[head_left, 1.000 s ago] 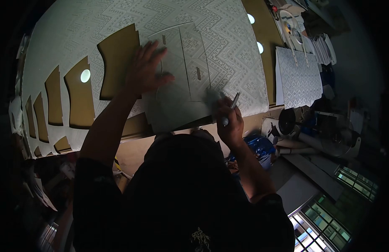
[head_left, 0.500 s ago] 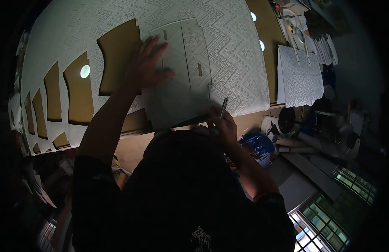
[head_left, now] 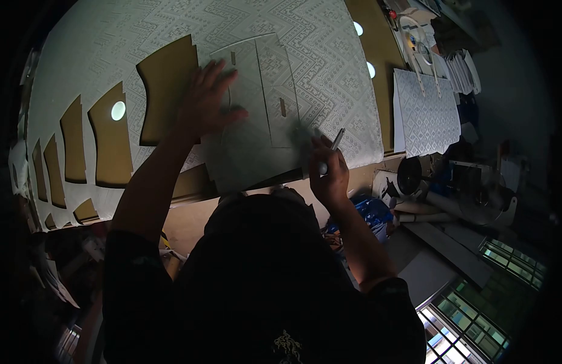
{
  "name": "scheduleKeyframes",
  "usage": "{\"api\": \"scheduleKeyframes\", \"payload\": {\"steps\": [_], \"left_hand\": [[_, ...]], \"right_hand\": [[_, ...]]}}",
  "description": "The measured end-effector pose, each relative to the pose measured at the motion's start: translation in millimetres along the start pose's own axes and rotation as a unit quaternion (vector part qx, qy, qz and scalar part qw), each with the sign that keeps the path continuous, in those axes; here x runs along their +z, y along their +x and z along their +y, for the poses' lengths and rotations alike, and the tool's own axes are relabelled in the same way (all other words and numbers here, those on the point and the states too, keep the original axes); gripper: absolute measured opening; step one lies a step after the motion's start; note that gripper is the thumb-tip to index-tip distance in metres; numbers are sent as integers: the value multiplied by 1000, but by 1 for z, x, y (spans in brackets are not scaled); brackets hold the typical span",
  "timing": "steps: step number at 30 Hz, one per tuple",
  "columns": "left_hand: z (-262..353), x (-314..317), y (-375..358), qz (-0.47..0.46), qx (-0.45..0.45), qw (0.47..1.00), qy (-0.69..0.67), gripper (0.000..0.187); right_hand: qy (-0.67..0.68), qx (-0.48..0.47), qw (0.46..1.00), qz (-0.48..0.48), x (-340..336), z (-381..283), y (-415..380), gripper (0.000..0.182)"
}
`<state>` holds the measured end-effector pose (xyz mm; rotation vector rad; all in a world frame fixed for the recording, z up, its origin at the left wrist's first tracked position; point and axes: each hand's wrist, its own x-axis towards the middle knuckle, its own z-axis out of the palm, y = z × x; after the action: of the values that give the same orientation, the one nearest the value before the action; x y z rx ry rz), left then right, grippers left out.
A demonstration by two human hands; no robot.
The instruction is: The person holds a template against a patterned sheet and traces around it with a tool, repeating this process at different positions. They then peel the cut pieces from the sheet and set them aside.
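Observation:
Patterned pale fabric (head_left: 329,67) covers the table, with curved pieces cut out of it so that the brown surface shows through. A clear template (head_left: 247,142) with two small slots lies on the fabric, its lower end at the table's near edge. My left hand (head_left: 205,103) is spread flat on the template's left part, beside the largest cut-out (head_left: 165,91). Right of the template, my right hand (head_left: 330,173) has its fingers closed around a slim silver pen-like tool (head_left: 338,139), which points up and away. Another tool end shows below the fingers.
At the table's right end hangs a patterned sheet (head_left: 426,112), with white-handled scissors (head_left: 419,54) over it. Stacked papers (head_left: 463,70) lie beyond. Below the right edge are a blue plastic bag (head_left: 373,212), rolls and a fan-like object.
My right hand has moved right and slightly up, away from the template's near corner, with the silver tool still in it. My left hand stays spread on the template.

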<state>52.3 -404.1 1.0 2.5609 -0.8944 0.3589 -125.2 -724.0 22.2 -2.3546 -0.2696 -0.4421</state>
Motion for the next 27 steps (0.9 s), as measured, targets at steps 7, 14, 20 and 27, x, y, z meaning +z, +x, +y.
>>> {"api": "scheduleKeyframes", "payload": {"steps": [7, 14, 20, 27], "left_hand": [[0, -2, 0, 1, 8, 1000, 10, 93], [1, -2, 1, -9, -1, 1000, 5, 95], [1, -3, 0, -24, -19, 1000, -4, 97], [3, -6, 2, -39, -26, 999, 4, 98]], "right_hand": [[-23, -28, 999, 5, 9, -1, 21, 34], [-20, -65, 997, -20, 7, 6, 39, 47], [-5, -34, 999, -2, -1, 24, 40, 43], [-9, -2, 1000, -1, -8, 29, 32, 41]]}}
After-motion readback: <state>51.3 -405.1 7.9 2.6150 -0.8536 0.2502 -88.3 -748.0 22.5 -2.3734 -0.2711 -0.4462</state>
